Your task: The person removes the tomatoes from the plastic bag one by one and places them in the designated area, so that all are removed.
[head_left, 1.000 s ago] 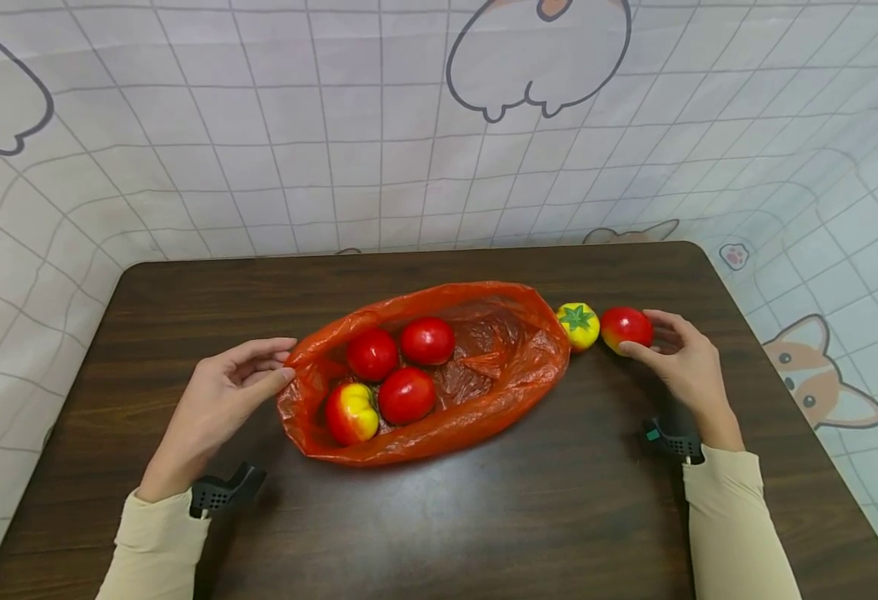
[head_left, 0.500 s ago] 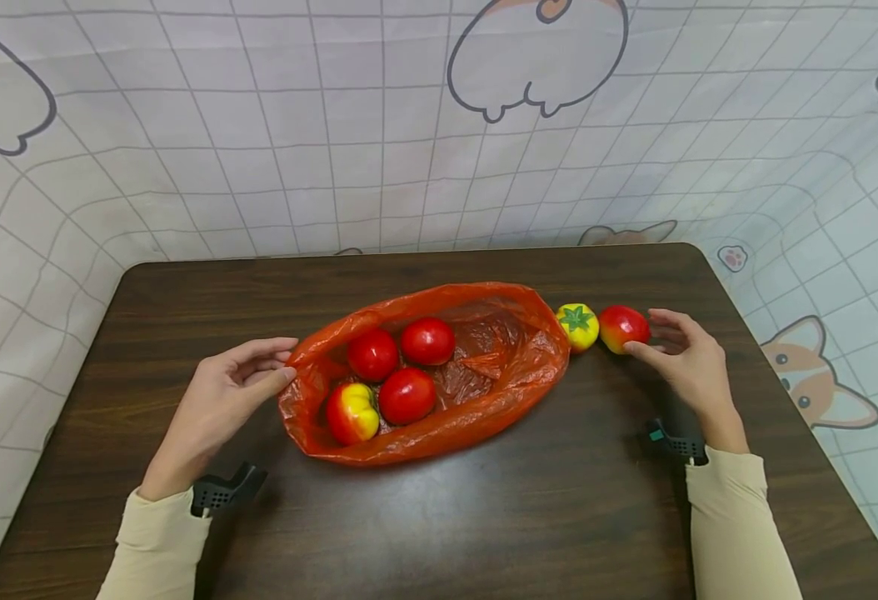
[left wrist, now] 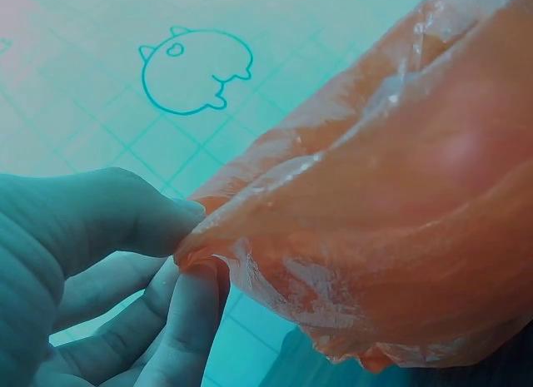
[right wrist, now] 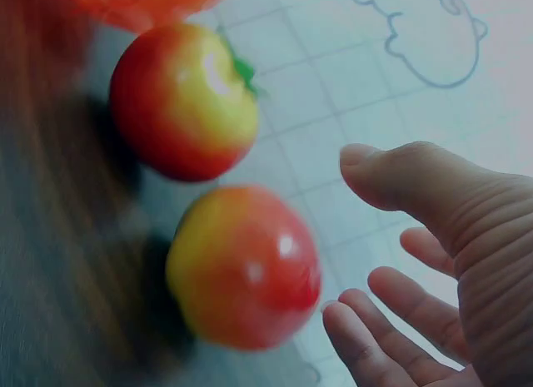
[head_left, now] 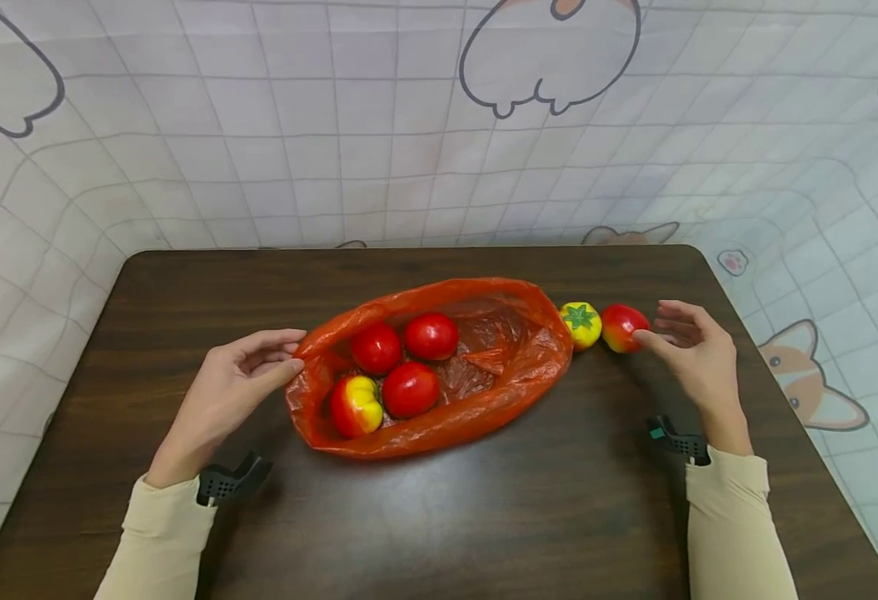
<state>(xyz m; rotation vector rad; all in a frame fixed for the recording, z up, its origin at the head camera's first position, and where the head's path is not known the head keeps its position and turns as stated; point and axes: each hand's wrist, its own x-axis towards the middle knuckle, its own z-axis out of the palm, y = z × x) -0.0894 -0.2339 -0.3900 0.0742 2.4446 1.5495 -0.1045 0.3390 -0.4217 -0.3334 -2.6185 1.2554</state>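
In the head view my left hand (head_left: 232,383) pinches the left end of an orange-red plastic bag (head_left: 476,421) between thumb and fingers. The left wrist view shows the bag's rim (left wrist: 250,208) gathered in that pinch. Several tomatoes lie in the bag, among them a red tomato (head_left: 411,389) and a red-and-yellow tomato (head_left: 356,406). Outside its right end stand a yellow-topped tomato (head_left: 580,325) with a green calyx and a red tomato (head_left: 622,327). My right hand (head_left: 697,358) is just right of the latter, fingers spread. The right wrist view shows a gap between hand and tomato (right wrist: 246,266).
Everything lies on a dark wooden table (head_left: 439,525) with rounded far corners. A white gridded cloth (head_left: 379,150) with cartoon dogs hangs behind and beside it. Black devices are strapped to both wrists, the left wrist device (head_left: 232,479) near the bag's lower left.
My right hand has drawn slightly right, away from the red tomato, its fingers parting from it. My left hand keeps its pinch on the bag. The head view has shifted a little.
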